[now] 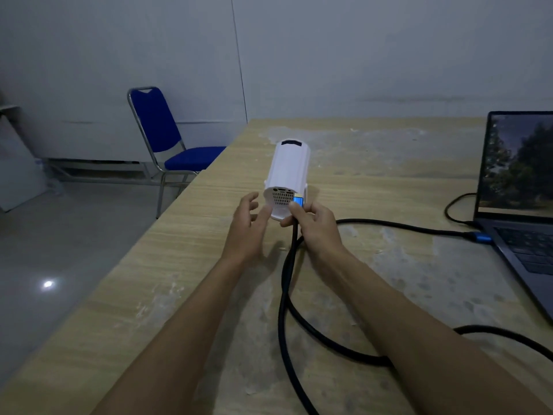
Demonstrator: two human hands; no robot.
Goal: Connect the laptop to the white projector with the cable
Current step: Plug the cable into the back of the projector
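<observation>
Blue metallic plug (298, 202) in right hand (317, 226), against ribbed white projector (288, 166).

The laptop (519, 187) is cut off by the right edge, the black cable (287, 283) runs out past the bottom and right edges and passes under the right forearm, and the projector (288, 172) ports are too small to tell apart.

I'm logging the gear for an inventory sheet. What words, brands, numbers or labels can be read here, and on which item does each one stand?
None can be read.
White projector: no legible marking; the dark panel at its far end is blank at this size.
Blue cable plug in the right hand: no text shows.
Laptop: the screen shows a tree picture only; the key legends are too small and dark.
Blue chair: no label.
</observation>
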